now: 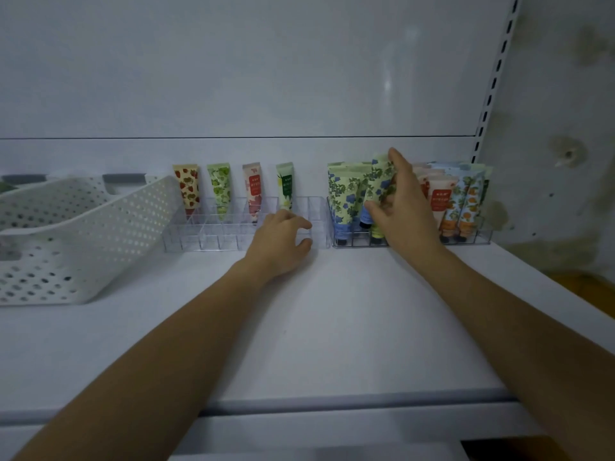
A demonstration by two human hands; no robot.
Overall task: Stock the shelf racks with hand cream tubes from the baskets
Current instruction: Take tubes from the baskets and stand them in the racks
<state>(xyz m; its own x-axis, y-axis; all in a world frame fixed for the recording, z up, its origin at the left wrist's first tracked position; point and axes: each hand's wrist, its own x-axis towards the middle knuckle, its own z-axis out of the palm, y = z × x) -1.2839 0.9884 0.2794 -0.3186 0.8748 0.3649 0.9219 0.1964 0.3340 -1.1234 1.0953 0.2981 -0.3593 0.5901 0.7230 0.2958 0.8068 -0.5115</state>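
Two clear plastic racks stand at the back of the white shelf. The left rack (213, 234) holds several upright tubes in its back row: strawberry (188, 189), green grape (220, 188), pink (253, 186) and a green-white one (285, 186). The right rack (479, 236) is packed with floral tubes. My left hand (283, 244) grips the left rack's front right corner, fingers curled over its edge. My right hand (399, 207) pinches a green floral tube (379, 181) standing in the right rack. A white perforated basket (76, 234) lies tilted at the left.
A second basket (23, 181) with grey handles shows behind the white one. The shelf upright (492, 81) with slots runs up at the right, beside a stained wall. The shelf's front edge (332, 399) crosses below my forearms.
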